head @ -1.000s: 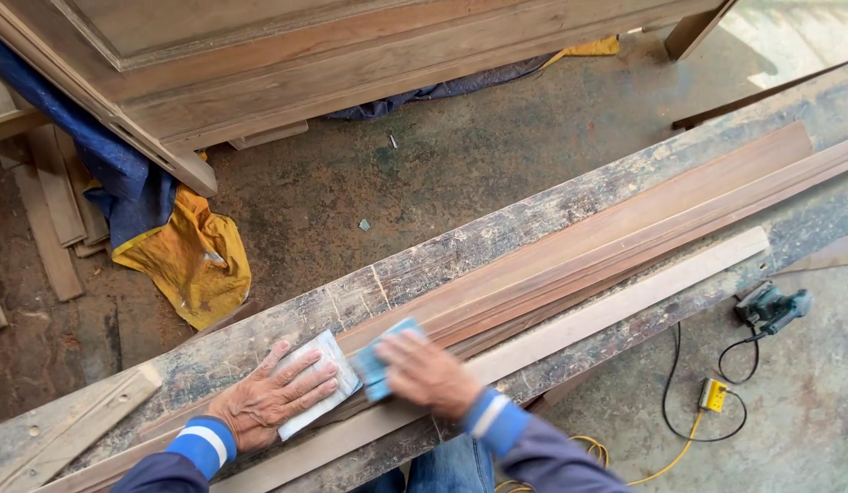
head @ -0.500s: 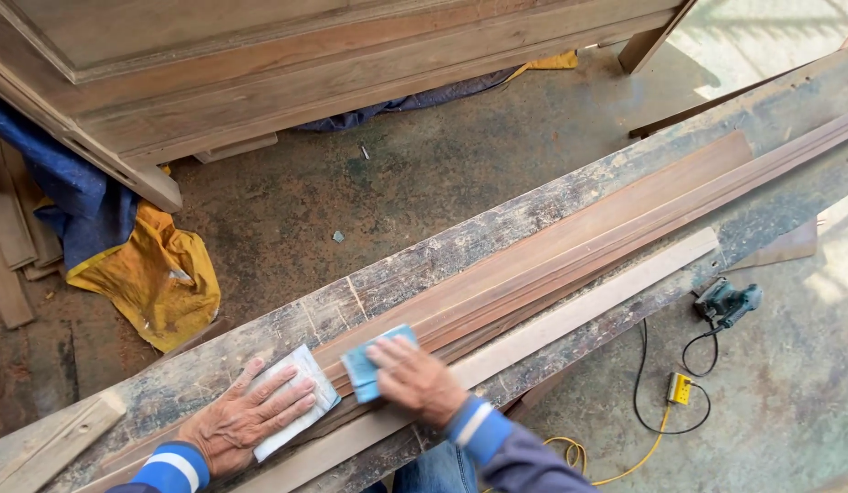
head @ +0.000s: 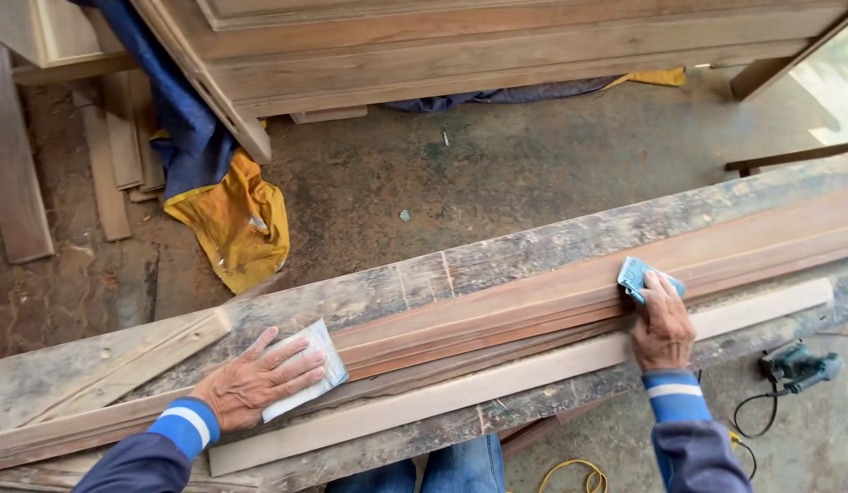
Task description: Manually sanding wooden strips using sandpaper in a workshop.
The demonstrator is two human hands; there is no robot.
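My left hand [head: 257, 381] lies flat, fingers spread, on a pale folded sheet of sandpaper [head: 307, 363] that rests on the end of a long reddish-brown moulded wood strip [head: 533, 297]. My right hand [head: 662, 321] is far out along that strip and presses a blue sanding pad [head: 639, 274] against its profiled face. A lighter plain batten [head: 497, 379] lies along the near side of the strip. Both lie on a worn, paint-flecked plank bench [head: 424, 276]. My sleeves are dark blue with white-striped cuffs.
A large wooden door frame [head: 460, 46] stands on the concrete floor beyond the bench. Blue and yellow cloth [head: 228, 215] lies bunched at the left beside loose boards [head: 114, 155]. A small power sander [head: 794, 365] with black cable and a yellow cord [head: 570, 473] lie at lower right.
My right hand slid the blue pad along the strip, away from my left hand, far to the right. My left hand stayed on the pale sandpaper. The view shifted.
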